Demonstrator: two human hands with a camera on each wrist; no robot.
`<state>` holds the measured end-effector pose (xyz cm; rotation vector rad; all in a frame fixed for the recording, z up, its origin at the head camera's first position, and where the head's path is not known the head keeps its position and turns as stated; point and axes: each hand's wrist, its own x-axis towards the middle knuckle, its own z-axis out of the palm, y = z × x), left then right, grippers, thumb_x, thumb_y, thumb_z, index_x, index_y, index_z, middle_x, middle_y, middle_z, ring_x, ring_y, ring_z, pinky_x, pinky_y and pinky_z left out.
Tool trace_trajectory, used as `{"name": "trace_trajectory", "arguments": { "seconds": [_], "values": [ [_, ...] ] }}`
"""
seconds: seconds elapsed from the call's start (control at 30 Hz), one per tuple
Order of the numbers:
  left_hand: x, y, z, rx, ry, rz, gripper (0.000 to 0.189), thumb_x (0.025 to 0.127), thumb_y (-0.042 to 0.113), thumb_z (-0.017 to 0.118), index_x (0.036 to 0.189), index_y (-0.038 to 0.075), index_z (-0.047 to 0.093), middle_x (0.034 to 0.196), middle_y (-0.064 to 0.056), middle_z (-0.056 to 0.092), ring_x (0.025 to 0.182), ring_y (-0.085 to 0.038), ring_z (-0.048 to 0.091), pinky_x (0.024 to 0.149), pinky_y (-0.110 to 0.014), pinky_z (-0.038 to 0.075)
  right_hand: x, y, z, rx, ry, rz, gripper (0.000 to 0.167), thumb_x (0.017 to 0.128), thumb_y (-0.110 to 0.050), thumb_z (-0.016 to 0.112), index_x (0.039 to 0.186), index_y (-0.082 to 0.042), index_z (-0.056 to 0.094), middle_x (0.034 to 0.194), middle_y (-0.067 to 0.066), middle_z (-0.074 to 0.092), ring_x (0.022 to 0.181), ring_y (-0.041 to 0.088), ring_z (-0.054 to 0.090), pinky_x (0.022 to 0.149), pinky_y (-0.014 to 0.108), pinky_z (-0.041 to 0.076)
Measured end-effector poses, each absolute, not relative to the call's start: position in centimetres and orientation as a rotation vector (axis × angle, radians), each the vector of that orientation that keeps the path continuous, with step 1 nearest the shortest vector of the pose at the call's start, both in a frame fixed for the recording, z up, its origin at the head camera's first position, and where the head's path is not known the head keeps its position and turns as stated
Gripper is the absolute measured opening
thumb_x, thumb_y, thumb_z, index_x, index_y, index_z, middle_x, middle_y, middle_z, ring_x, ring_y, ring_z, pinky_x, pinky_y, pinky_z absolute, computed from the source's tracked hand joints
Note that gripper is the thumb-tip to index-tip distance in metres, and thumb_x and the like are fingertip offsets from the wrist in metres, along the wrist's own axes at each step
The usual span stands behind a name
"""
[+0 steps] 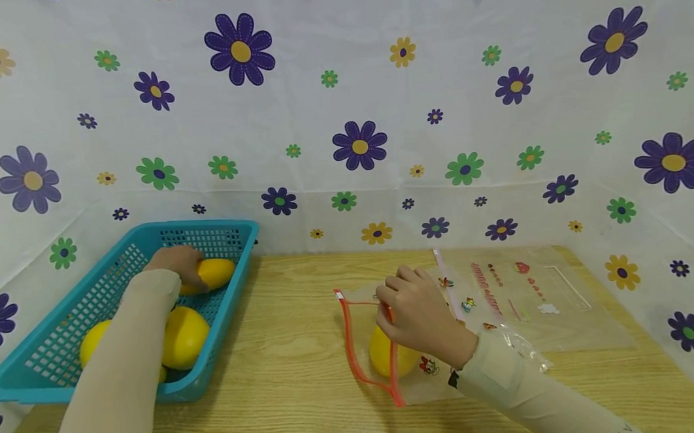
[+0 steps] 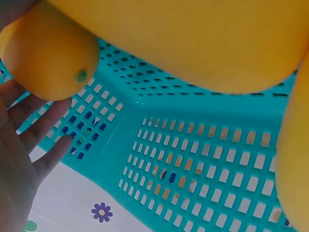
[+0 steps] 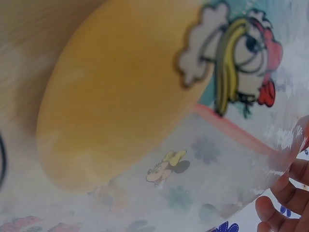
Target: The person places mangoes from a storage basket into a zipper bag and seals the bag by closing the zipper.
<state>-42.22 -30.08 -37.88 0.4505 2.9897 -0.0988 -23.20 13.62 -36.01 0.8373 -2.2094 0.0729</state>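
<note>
My left hand (image 1: pixel 175 261) reaches into a turquoise plastic basket (image 1: pixel 225 321) and grips a yellow mango (image 1: pixel 217 274) near its far end. In the left wrist view, the thumb and fingers lie on either side of that mango (image 2: pixel 58 55), which shows a green stem spot. More mangoes (image 1: pixel 185 338) sit in the near half of the basket, partly covered by the left sleeve. On the table, my right hand (image 1: pixel 419 314) pinches the red-edged mouth of a clear printed zip bag (image 1: pixel 441 389), which stands open to the left. Inside the bag is another mango (image 1: pixel 380 355).
A second clear bag (image 1: pixel 570 326) with cartoon prints and a pale pink strip lies flat behind and to the right of the right hand. The wooden table (image 1: pixel 288 337) meets a flower-printed cloth (image 1: pixel 306 107) at the back and sides.
</note>
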Motion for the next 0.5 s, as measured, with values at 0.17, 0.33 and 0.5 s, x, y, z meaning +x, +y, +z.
{"name": "trace_trajectory", "arguments": {
  "seconds": [0.17, 0.33, 0.5],
  "values": [
    [-41.9, -30.3, -37.5, 0.448, 3.009, -0.078, 0.074, 0.067, 0.049, 0.074, 0.118, -0.002, 0.06, 0.1, -0.015, 0.067, 0.078, -0.025, 0.054, 0.076, -0.048, 0.048, -23.1, 13.5, -36.0, 0.838, -2.206, 0.069, 0.01, 0.073, -0.017, 0.066, 0.066, -0.015, 0.059, 0.061, -0.004, 0.054, 0.062, 0.015, 0.042, 0.059, 0.026, 0.031],
    [-41.6, -30.3, -36.7, 0.487, 3.056, -0.064, 0.06, 0.069, 0.047, 0.071, 0.106, 0.001, 0.062, 0.086, -0.008, 0.064, 0.073, -0.023, 0.05, 0.069, -0.041, 0.045, -23.1, 13.5, -36.0, 0.837, -2.205, 0.067, 0.01, 0.073, -0.017, 0.067, 0.066, -0.015, 0.059, 0.06, -0.003, 0.055, 0.062, 0.015, 0.041, 0.059, 0.026, 0.031],
    [-41.4, -30.3, -36.3, 0.587, 3.098, -0.139, 0.05, 0.071, 0.043, 0.067, 0.1, 0.004, 0.061, 0.082, -0.005, 0.059, 0.07, -0.021, 0.047, 0.066, -0.038, 0.042, -23.0, 13.4, -36.0, 0.834, -2.212, 0.065, 0.01, 0.073, -0.017, 0.066, 0.066, -0.015, 0.059, 0.061, -0.003, 0.055, 0.062, 0.015, 0.042, 0.059, 0.026, 0.032]
  ]
}}
